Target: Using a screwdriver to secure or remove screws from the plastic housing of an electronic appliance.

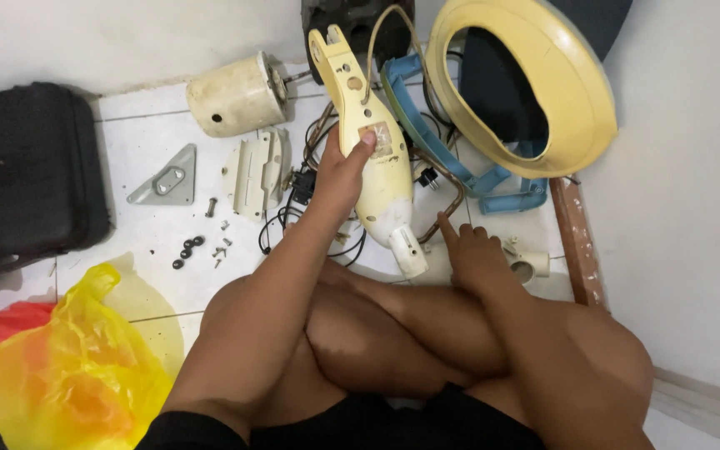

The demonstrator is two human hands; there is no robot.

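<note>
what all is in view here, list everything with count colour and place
long plastic casing: 1, cream, centre, held up
round ring cover: 1, yellow, top right against the wall
curved strip: 1, blue, under the ring
motor drum: 1, cream, top left of centre
bracket: 1, grey, floor left
ribbed plate: 1, cream, beside the bracket
screws: several, dark and silver, floor
plastic bag: 1, yellow, bottom left
case: 1, black, left
left hand: gripping the casing
right hand: resting on the floor
</note>
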